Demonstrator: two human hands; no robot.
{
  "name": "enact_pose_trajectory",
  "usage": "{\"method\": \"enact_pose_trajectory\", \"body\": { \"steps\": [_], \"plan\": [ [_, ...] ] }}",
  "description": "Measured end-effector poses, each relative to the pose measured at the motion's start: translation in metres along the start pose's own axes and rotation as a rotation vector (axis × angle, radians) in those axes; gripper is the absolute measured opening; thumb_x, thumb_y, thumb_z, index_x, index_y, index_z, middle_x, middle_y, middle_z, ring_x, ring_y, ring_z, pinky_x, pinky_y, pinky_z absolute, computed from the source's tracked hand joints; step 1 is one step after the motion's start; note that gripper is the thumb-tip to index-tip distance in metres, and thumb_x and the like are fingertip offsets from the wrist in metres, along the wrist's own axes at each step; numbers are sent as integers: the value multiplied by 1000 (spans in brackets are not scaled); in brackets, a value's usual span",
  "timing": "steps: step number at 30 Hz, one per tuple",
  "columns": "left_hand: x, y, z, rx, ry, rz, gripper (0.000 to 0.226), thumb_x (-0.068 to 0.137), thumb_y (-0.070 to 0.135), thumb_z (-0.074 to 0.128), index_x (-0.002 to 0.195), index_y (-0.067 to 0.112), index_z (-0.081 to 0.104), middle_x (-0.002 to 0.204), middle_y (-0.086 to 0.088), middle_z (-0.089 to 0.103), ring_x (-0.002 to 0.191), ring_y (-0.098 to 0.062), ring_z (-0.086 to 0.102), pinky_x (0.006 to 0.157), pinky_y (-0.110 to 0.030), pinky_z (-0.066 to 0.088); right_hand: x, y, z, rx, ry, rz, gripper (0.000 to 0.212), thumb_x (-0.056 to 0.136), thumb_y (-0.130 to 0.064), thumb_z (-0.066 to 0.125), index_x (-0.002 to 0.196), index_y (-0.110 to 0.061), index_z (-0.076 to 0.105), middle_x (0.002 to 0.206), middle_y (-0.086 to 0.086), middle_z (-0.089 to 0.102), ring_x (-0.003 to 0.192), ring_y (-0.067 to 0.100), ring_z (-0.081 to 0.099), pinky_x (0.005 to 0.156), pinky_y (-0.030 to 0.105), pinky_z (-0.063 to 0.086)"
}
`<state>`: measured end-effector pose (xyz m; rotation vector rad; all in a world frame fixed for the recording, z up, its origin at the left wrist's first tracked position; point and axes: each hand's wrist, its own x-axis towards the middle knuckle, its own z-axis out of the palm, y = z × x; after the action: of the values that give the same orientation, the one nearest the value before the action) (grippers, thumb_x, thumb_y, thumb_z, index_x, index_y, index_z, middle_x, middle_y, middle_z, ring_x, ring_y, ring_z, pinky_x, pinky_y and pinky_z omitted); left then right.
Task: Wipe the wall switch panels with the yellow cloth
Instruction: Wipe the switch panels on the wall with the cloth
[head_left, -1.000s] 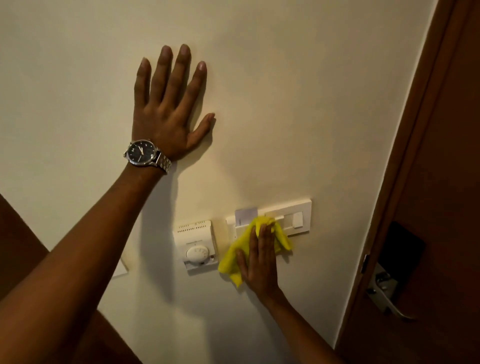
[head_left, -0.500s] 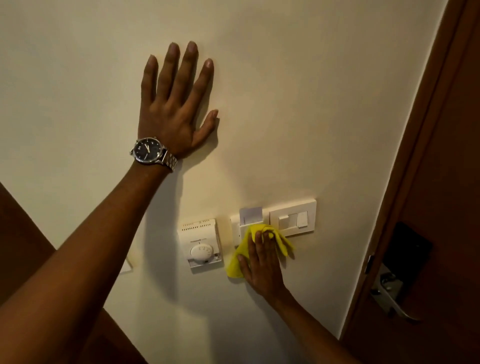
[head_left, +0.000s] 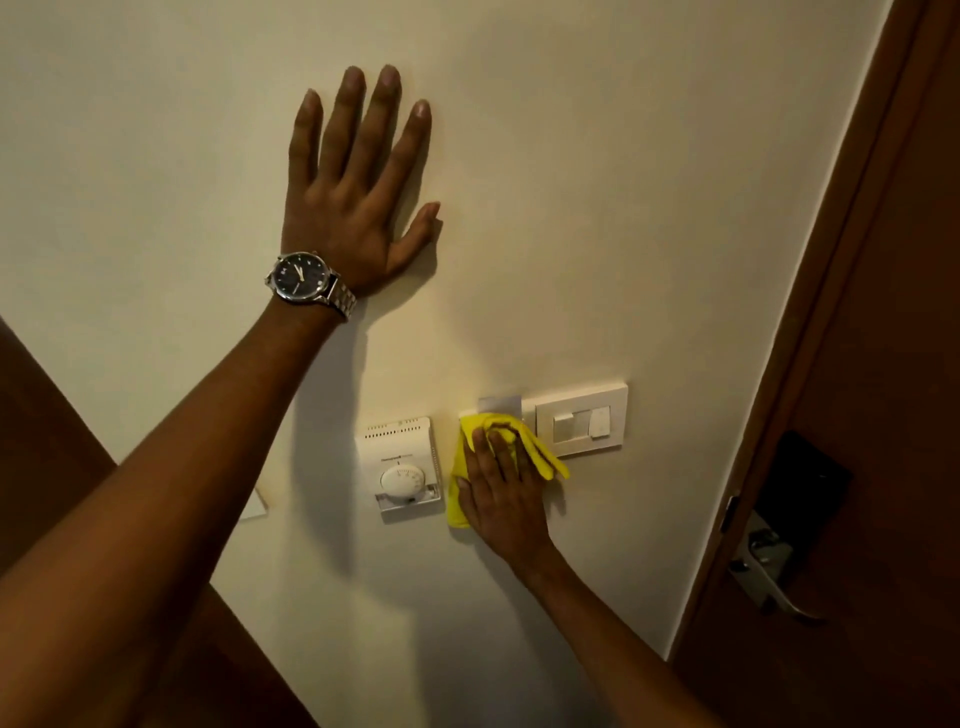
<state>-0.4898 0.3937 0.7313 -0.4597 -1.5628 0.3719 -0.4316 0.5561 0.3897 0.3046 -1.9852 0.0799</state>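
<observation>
presently: right hand (head_left: 501, 491), fingers (head_left: 497, 452) laid flat and nearly straight over the yellow cloth (head_left: 470, 457), pressing it to the wall (head_left: 623, 182) rather than pinching it; the cloth covers the left part of the switch strip, just beside the thermostat (head_left: 402, 465), with a loose fold trailing down and right onto the lower left corner of the double switch panel (head_left: 579, 418). left hand (head_left: 358, 192), fingers spread and holding nothing, palm flat on the wall well above the panels, wristwatch (head_left: 306, 278) on the wrist. orientation: the switch strip runs with its long axis roughly horizontal, its right end tilted slightly upward in this view, faces pointing out from the wall; the bunched cloth lies long axis near vertical, top by the small grey card (head_left: 500, 404), bottom below the palm. risks, as judged: a firm pass over the rockers could flip a switch; a leftward stroke might turn the thermostat dial; the flat, ungripped hold might let the cloth slide or drop; the card could be knocked loose. door (head_left: 883, 364) with lever handle (head_left: 774, 587) to the right, well apart.
</observation>
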Motion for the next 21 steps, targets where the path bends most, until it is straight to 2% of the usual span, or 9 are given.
{"method": "enact_pose_trajectory", "body": {
  "steps": [4, 5, 7, 9, 11, 14, 17, 19, 21],
  "plan": [
    [-1, 0, -6, -5, -23, 2, 71, 109, 58, 26, 166, 16, 28, 168, -18, 30, 155, -41, 28, 126, -62, 27, -42, 1, -5, 21, -85, -69, 83, 98, -32, 54, 161, -4, 7, 171, 14, -5, 156, 32, 9, 118, 45, 28],
    [0, 0, -7, -10, -24, 0, 71, 109, 58, 26, 166, 16, 29, 168, -18, 30, 156, -41, 28, 126, -62, 26, -43, 1, -5, 16, -97, -77, 85, 97, -31, 55, 161, -3, 5, 171, 15, -7, 155, 33, 10, 117, 44, 29],
    [0, 1, -5, -15, -14, -5, 70, 109, 58, 28, 166, 16, 28, 168, -18, 30, 156, -41, 28, 126, -62, 26, -25, -3, -4, 45, -45, -44, 78, 102, -31, 48, 161, -3, 5, 171, 13, -4, 158, 32, 5, 124, 44, 21],
    [-1, 0, -1, -6, -4, 1, 71, 109, 58, 30, 166, 17, 26, 168, -18, 29, 155, -42, 28, 126, -62, 26, 2, -7, -4, 110, 12, 35, 68, 108, -34, 42, 161, -5, 10, 170, 12, 7, 159, 29, 3, 130, 43, 9],
    [-1, -1, 2, 6, 6, 2, 72, 108, 59, 32, 166, 17, 25, 168, -19, 30, 155, -42, 28, 126, -61, 26, 13, -1, -2, 128, 25, 61, 68, 107, -36, 43, 160, -6, 15, 167, 12, 14, 159, 29, 4, 130, 46, 9],
    [-1, 1, -1, 9, -9, -6, 72, 108, 59, 31, 166, 16, 27, 168, -19, 31, 155, -42, 29, 126, -62, 27, -28, 13, -1, 40, -27, -70, 68, 109, -35, 36, 161, -3, 6, 171, 14, -4, 158, 33, -4, 126, 46, 12],
    [0, 0, -3, 11, 5, -7, 71, 109, 59, 29, 166, 16, 28, 168, -19, 31, 155, -42, 30, 126, -62, 28, -46, 27, -1, -32, -58, -154, 63, 112, -33, 24, 160, -1, -2, 169, 17, -13, 158, 35, -10, 127, 42, 6],
    [-2, 2, 2, -1, 27, -17, 71, 108, 59, 33, 166, 17, 27, 168, -18, 32, 154, -42, 30, 126, -61, 27, -27, 24, 1, 4, -15, -91, 65, 111, -36, 27, 160, -2, 1, 170, 16, -11, 158, 33, -8, 129, 43, 3],
    [-5, 1, 7, 8, 35, -11, 72, 108, 60, 34, 167, 19, 25, 168, -17, 31, 155, -41, 29, 126, -60, 25, -12, 17, 2, 111, 10, 78, 69, 110, -43, 32, 161, -6, 4, 171, 12, -9, 159, 31, -5, 129, 43, 6]
  ]
}}
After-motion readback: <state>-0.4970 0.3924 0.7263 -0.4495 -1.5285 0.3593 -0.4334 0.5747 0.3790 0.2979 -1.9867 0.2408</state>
